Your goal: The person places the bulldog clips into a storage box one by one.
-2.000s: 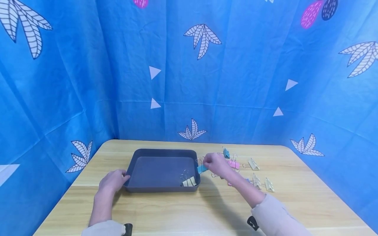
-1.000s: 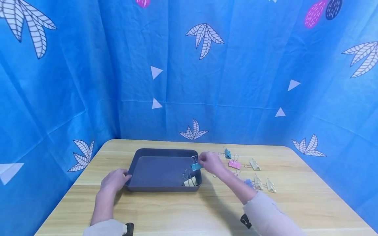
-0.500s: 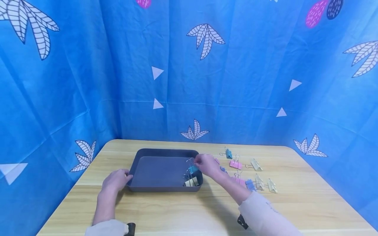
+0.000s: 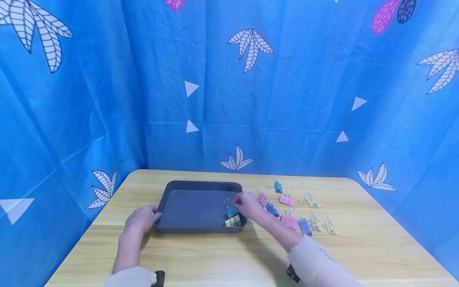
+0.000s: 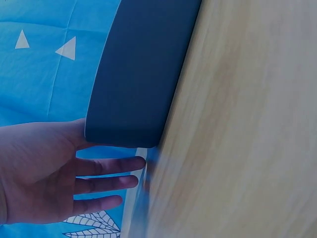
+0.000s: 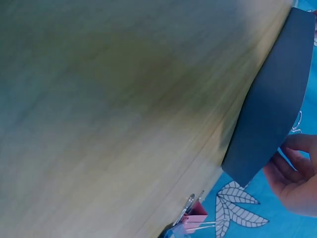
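Note:
A dark grey tray point(image 4: 193, 205) lies on the wooden table. My right hand point(image 4: 246, 205) pinches a blue binder clip point(image 4: 231, 211) by its wire handles, low inside the tray's front right corner. Right beside it a cream binder clip point(image 4: 231, 221) lies in that corner. In the right wrist view my right hand point(image 6: 294, 178) curls just past the tray's wall point(image 6: 272, 114). My left hand point(image 4: 141, 219) rests against the tray's front left corner. In the left wrist view its fingers point(image 5: 99, 183) lie straight beside the tray point(image 5: 138, 74).
Several binder clips lie on the table point(image 4: 222, 255) right of the tray: pink point(image 4: 263, 198), blue point(image 4: 271, 209), teal point(image 4: 277, 186), pink point(image 4: 285, 199), cream point(image 4: 311, 200), and more nearer the front point(image 4: 314, 224). Blue patterned cloth walls stand on three sides.
My right hand has carried the blue clip from the table over the tray's right rim and lowered it into the front right corner. The left hand has stayed on the tray.

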`<state>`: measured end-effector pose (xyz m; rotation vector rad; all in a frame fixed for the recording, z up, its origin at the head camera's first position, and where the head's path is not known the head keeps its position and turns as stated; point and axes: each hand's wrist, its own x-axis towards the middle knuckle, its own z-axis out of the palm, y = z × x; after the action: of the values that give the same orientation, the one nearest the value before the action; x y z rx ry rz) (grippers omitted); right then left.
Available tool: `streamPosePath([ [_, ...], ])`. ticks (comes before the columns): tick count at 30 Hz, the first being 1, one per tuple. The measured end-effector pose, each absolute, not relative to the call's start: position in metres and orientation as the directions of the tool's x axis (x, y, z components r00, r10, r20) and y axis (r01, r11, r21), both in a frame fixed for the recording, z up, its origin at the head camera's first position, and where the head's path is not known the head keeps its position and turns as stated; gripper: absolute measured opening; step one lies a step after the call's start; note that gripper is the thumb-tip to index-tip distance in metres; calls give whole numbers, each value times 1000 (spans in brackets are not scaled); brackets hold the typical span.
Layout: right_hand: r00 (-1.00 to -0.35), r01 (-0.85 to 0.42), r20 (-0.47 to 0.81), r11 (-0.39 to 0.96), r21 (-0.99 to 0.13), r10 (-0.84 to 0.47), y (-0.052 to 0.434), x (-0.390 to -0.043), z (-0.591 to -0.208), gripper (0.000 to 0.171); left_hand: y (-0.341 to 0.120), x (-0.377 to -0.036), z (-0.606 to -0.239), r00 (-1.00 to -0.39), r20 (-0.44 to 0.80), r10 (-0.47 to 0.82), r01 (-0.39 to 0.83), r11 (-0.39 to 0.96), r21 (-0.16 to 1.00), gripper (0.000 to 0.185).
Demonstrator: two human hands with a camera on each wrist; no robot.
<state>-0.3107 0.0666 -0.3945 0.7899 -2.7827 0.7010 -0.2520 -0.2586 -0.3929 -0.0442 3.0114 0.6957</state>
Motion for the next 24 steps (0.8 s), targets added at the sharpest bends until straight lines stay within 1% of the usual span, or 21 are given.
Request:
streamPosePath([
  [2,-857,-515,256,750,-415,-447,66,-310,-395,5,-259,-252,-393,-998,-53,-16,-38,898,438,36],
  [5,-864,-503,247,762,-409,-438,65,-310,-397,6,-258,-251,-392,-999,-52,-16,-37,896,443,36],
  [12,-824,-554,337,770,-316,-455,66,-311,-401,5,-258,-250,-392,-999,-52,-15,-37,895,445,37],
  [16,-810,-565,366,778,-276,-458,68,-312,-403,4,-258,-250,-392,-998,-56,-17,-41,894,446,37],
  [20,-801,-579,373,763,-287,-468,69,-313,-404,5,-258,-250,-391,-998,-66,-22,-49,892,448,38],
  [24,-809,-576,353,753,-319,-469,69,-314,-404,5,-258,-249,-392,-997,-73,-24,-55,890,452,38],
])
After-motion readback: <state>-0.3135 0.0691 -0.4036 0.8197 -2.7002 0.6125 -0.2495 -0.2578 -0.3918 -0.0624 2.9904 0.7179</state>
